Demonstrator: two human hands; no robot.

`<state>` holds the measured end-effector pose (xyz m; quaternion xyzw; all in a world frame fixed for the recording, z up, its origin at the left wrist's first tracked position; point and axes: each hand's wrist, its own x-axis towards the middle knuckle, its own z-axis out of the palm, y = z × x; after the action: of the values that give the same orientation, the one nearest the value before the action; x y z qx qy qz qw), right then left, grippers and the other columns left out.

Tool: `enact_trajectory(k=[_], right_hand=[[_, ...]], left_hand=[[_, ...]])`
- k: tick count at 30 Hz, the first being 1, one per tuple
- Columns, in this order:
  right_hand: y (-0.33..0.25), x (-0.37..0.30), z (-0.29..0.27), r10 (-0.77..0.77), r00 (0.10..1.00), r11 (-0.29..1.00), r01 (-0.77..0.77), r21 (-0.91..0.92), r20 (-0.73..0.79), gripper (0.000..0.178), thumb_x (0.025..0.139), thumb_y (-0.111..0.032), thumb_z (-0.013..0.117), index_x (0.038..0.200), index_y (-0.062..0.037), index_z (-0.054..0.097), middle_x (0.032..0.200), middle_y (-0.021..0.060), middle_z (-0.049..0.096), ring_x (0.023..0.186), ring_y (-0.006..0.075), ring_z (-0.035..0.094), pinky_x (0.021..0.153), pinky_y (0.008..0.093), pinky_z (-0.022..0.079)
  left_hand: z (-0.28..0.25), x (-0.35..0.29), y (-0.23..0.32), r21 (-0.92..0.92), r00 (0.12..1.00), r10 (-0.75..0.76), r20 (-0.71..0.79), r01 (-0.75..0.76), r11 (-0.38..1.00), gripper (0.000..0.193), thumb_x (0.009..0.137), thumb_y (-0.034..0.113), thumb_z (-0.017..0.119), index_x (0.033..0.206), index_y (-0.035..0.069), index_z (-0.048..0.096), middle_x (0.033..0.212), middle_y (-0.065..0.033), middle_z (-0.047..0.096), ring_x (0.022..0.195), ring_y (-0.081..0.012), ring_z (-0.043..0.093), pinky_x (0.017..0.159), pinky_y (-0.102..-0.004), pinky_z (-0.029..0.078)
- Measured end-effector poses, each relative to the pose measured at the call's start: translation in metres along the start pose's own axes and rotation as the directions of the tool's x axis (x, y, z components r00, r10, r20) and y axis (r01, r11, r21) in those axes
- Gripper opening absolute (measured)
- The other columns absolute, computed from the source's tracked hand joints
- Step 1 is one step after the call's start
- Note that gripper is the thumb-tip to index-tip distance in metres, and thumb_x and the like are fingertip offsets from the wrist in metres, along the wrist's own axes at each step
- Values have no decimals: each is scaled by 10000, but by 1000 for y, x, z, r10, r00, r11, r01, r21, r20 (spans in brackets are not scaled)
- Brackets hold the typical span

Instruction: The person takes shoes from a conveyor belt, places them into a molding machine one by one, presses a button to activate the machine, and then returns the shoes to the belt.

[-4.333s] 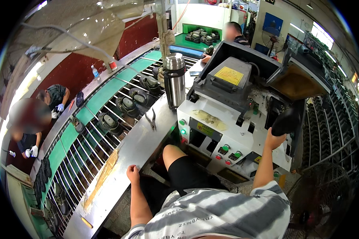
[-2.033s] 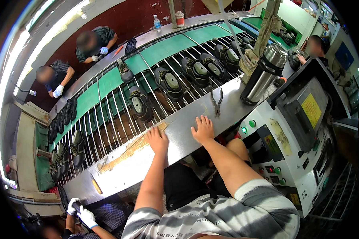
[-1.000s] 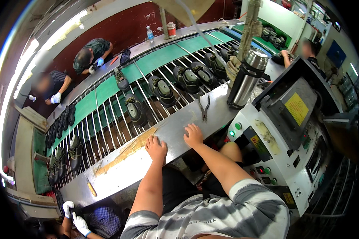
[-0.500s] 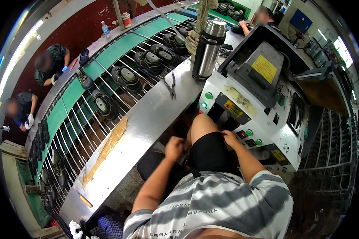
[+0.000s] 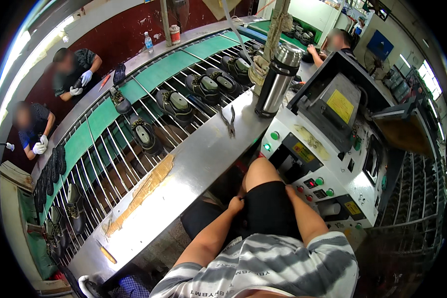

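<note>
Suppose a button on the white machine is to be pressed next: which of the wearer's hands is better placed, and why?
Probably the right hand: it lies beside the white machine, near the buttons, though partly hidden. The left hand is at the black shorts, farther away.

Left hand (image 5: 236, 204) sits curled between the thighs (image 5: 269, 201); right hand (image 5: 289, 190), partly hidden, beside them.
</note>
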<state>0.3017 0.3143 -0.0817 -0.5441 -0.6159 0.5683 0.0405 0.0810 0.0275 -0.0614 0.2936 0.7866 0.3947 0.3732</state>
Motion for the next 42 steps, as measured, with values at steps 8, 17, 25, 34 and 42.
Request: enact_trajectory(k=[8,17,25,34,42], right_hand=[[-161,90,80,-482,810,697,123,-706,-335,250,823,-140,493,783,-32,715,858,216,683,821,379,671,728,460,536],[-98,58,75,99,985,728,-166,-666,-139,485,818,-336,557,1148,5,657,1260,228,596,1200,370,556,1002,436,442],[74,138,36,-22,976,853,132,-505,217,466,714,-344,746,1052,-26,694,1112,201,671,1060,375,614,873,436,473],[-4,-38,75,-51,992,897,96,-431,115,290,783,-288,683,937,-44,708,943,170,693,907,301,658,784,412,506],[-27,-58,44,-314,936,913,253,-320,-157,161,796,-190,646,868,-47,668,786,113,668,762,249,654,702,380,501]], left_hand=[[-28,99,31,-521,827,-451,-335,236,820,404,878,229,508,1172,-23,621,1085,-246,664,1010,-352,654,824,-450,504],[-27,59,-23,-375,840,-542,-37,491,787,433,847,288,590,1080,-74,640,1029,-210,676,924,-261,657,778,-406,507],[-12,53,-24,-230,921,-390,12,383,895,211,807,272,636,892,94,712,799,-85,690,758,-194,652,682,-349,507],[-100,-27,7,-321,964,-14,-264,-74,944,138,867,150,613,887,22,661,750,-50,651,682,-120,595,640,-275,483],[-185,-109,31,-183,782,54,-620,-211,960,86,855,74,602,879,9,653,719,-56,636,671,-106,591,644,-261,486]])
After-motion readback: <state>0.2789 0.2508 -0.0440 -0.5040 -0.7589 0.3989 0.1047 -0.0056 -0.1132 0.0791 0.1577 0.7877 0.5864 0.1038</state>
